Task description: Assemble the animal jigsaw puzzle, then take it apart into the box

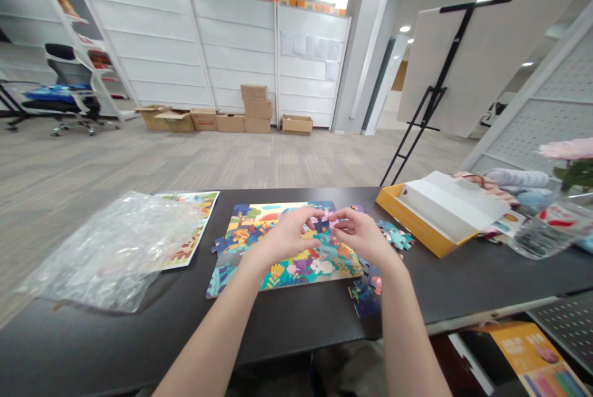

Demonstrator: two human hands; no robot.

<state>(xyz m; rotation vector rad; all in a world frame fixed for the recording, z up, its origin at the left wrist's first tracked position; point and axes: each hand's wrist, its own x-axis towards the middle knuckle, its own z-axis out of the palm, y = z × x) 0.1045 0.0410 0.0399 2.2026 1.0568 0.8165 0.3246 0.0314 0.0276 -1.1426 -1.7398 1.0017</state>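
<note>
A colourful jigsaw puzzle (278, 276) with animals and flowers lies on the black table, largely assembled. My left hand (290, 233) hovers over its upper middle, fingers curved, thumb apart from the index finger. Facing it, my right hand (356, 233) has its fingertips drawn together at a small puzzle piece (324, 223), dark blue and pink. The left index fingertip is close beside that piece; whether it touches cannot be made out. Loose puzzle pieces (365, 298) lie by the right edge, partly hidden under my right forearm, and more pieces (397, 236) lie farther up.
Crumpled clear plastic (111, 249) covers part of a picture sheet (197, 236) at left. At right stand an open yellow box (417, 224), a clear plastic container (544, 233) and rolled cloths (516, 178). Below the table edge sits an orange package (532, 347).
</note>
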